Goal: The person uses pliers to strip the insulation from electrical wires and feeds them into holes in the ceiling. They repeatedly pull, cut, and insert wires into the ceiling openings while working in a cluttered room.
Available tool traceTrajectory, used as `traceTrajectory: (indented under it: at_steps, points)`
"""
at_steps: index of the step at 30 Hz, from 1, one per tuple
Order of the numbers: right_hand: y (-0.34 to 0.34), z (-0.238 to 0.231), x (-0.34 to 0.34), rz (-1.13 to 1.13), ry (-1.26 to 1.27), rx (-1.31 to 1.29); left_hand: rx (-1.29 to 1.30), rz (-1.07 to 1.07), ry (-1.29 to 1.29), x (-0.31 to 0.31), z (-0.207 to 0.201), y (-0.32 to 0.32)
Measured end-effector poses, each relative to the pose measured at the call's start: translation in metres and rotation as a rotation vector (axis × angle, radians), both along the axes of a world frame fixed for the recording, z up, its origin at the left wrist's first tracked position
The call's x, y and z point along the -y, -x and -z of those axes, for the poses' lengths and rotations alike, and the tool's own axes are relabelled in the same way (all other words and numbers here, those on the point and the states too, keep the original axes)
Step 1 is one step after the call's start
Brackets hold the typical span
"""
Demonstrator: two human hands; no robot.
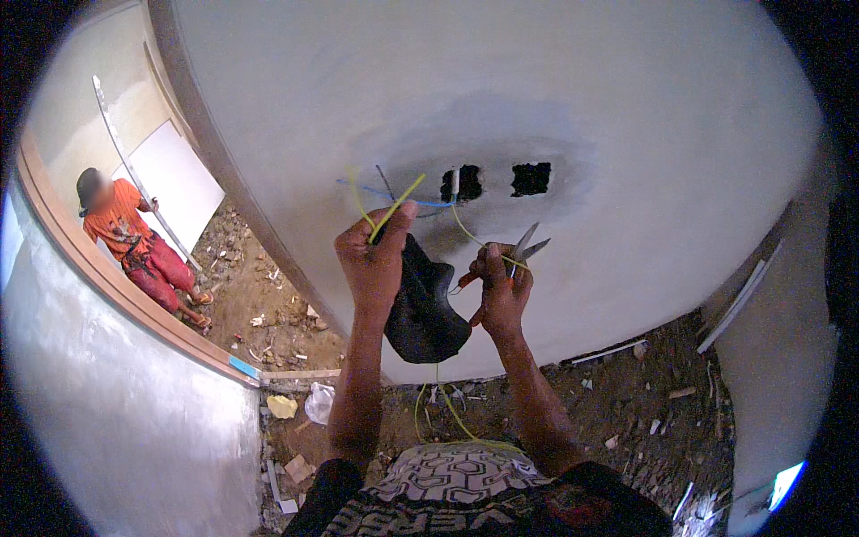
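My left hand (369,264) is closed around a yellow-green wire (398,208), whose bent ends stick up past the thumb. A limp black thing (425,313), like a cloth or bag, hangs beside that hand; how it is held is hidden. In my right hand (503,291) is a pair of scissors (526,248) with orange-red handles, blades apart and pointing up. Against the same fingers lies another yellow-green wire (470,231), which runs from the left wall opening (471,190). A blue wire (429,203) reaches from that opening toward my left hand.
A second square opening (531,179) is cut in the pale wall (626,116). Through the doorway at left, a person in orange (121,219) holds a long pole (134,174). Rubble, a clear plastic bag (319,403) and loose yellow-green wire (461,422) lie on the dirt floor.
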State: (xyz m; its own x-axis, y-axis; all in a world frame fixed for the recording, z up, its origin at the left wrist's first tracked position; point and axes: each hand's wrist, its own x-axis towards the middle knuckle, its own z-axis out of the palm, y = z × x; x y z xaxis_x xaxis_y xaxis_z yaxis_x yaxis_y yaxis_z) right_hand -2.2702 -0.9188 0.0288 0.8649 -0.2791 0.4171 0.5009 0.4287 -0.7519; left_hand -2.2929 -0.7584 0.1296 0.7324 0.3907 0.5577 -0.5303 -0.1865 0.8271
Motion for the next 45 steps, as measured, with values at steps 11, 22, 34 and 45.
traceTrajectory:
  at_steps: [11, 22, 34, 45]
  points:
    - [-0.043, 0.019, 0.04, 0.505, 0.765, 0.102, -0.07, -0.112, 0.004, -0.005, 0.044, 0.0]
    - [0.004, -0.039, 0.038, 0.126, -0.106, -0.062, -0.202, 0.103, -0.205, 0.048, 0.072, 0.041]
    - [0.024, -0.057, 0.052, 0.031, 0.329, -0.123, -0.007, 0.245, -0.375, 0.085, 0.044, 0.001]
    - [-0.021, -0.031, 0.103, 0.088, 0.15, -0.054, -0.001, -0.001, -0.352, 0.107, 0.079, -0.045]
